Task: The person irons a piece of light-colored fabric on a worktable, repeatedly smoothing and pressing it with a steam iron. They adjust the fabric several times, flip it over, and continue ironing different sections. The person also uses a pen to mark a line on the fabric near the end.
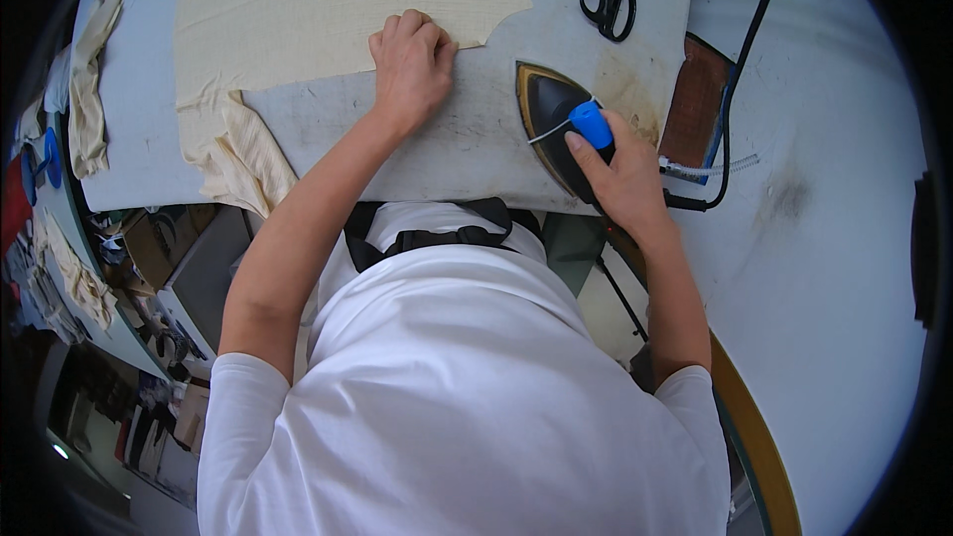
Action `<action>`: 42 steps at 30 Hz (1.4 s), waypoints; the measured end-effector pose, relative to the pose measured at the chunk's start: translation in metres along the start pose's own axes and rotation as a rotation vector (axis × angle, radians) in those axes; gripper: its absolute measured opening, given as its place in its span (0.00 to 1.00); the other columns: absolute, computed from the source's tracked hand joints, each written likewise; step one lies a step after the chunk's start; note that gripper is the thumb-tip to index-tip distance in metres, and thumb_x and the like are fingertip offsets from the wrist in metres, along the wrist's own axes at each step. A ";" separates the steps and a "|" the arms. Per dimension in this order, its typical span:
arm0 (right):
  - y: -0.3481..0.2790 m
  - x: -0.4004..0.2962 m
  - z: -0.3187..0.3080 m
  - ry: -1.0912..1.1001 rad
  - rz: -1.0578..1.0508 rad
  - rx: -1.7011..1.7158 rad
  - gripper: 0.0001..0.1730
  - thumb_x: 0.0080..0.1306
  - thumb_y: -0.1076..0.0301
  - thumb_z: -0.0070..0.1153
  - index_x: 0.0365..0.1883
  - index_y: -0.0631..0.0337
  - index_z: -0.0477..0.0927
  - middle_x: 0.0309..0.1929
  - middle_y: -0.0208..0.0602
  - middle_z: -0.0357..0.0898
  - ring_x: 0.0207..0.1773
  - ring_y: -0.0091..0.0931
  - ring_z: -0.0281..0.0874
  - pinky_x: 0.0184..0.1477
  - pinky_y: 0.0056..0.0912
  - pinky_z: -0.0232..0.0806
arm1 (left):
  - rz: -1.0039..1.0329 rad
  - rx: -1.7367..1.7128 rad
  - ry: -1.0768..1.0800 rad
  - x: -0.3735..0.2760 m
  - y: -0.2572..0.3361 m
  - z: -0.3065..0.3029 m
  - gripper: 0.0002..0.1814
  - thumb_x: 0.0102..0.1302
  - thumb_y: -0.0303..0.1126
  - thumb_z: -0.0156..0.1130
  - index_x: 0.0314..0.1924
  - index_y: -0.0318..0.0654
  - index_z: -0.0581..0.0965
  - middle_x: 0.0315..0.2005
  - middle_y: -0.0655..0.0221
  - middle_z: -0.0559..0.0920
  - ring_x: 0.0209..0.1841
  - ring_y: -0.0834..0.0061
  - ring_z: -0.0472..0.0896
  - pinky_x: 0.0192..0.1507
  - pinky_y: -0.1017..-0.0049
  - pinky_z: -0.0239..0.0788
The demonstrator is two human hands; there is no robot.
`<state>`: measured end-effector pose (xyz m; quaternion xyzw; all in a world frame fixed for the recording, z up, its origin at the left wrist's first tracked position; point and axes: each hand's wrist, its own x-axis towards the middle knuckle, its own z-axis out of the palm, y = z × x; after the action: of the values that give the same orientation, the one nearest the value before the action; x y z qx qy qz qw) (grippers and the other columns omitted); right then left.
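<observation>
A piece of cream crinkled fabric (pixel 320 15) lies spread over the padded ironing table (pixel 335 119), its lower left part bunched and hanging over the front edge. My left hand (pixel 413 63) rests on the fabric's near edge with its fingers curled; whether they pinch the cloth is hard to see. To the right, my right hand (pixel 625 171) grips the handle of a steam iron (pixel 555 119) with a blue part on top. The iron sits on the bare table cover, apart from the fabric, its tip pointing away from me.
Black-handled scissors (pixel 612 6) lie at the back right. Beside the table's right edge is a reddish-brown iron rest pad (pixel 696 104), with the iron's black cable (pixel 737 82) running past it. A narrow cream fabric piece (pixel 93 89) lies far left. Cluttered shelves stand below left.
</observation>
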<state>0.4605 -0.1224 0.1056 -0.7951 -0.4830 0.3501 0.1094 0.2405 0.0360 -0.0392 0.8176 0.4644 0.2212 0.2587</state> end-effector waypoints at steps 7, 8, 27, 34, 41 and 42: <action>-0.018 0.002 0.009 -0.021 -0.029 0.029 0.25 0.74 0.53 0.63 0.56 0.65 0.77 0.35 0.59 0.85 0.38 0.55 0.85 0.41 0.55 0.74 | -0.053 0.009 0.003 0.003 0.006 0.001 0.07 0.62 0.35 0.74 0.32 0.42 0.85 0.40 0.72 0.81 0.51 0.64 0.75 0.58 0.60 0.58; -0.021 0.002 0.010 -0.011 -0.038 0.010 0.25 0.74 0.53 0.62 0.56 0.65 0.76 0.34 0.59 0.85 0.37 0.55 0.85 0.41 0.55 0.74 | -0.058 0.012 -0.002 0.004 0.007 0.001 0.07 0.62 0.35 0.74 0.32 0.42 0.85 0.40 0.72 0.81 0.51 0.64 0.75 0.58 0.60 0.58; -0.060 0.022 0.016 -0.059 -0.006 -0.224 0.25 0.77 0.53 0.57 0.51 0.71 0.72 0.32 0.61 0.85 0.38 0.56 0.85 0.43 0.57 0.76 | -0.145 0.035 -0.016 0.006 0.011 0.005 0.07 0.59 0.35 0.76 0.32 0.41 0.87 0.42 0.71 0.82 0.53 0.64 0.76 0.59 0.58 0.58; -0.051 0.017 0.012 -0.026 0.026 -0.165 0.26 0.77 0.51 0.57 0.52 0.70 0.73 0.32 0.62 0.84 0.37 0.56 0.84 0.42 0.59 0.74 | -0.160 0.055 -0.017 0.008 0.010 0.005 0.06 0.58 0.35 0.76 0.32 0.42 0.88 0.43 0.71 0.82 0.53 0.64 0.76 0.59 0.57 0.58; -0.065 0.016 0.008 -0.038 -0.028 -0.158 0.25 0.77 0.53 0.57 0.51 0.71 0.73 0.32 0.61 0.84 0.36 0.56 0.85 0.41 0.57 0.75 | -0.171 0.083 -0.014 0.009 0.013 0.007 0.07 0.57 0.36 0.77 0.32 0.42 0.89 0.42 0.71 0.82 0.53 0.64 0.76 0.58 0.58 0.58; -0.069 0.018 0.008 -0.047 -0.024 -0.166 0.24 0.77 0.53 0.57 0.51 0.71 0.72 0.32 0.61 0.84 0.36 0.55 0.85 0.41 0.57 0.75 | -0.172 0.093 -0.018 0.010 0.014 0.006 0.07 0.57 0.36 0.78 0.32 0.42 0.89 0.42 0.71 0.82 0.53 0.64 0.76 0.58 0.58 0.58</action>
<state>0.4126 -0.0733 0.1270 -0.7872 -0.5222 0.3261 0.0358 0.2579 0.0372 -0.0343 0.7878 0.5402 0.1690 0.2427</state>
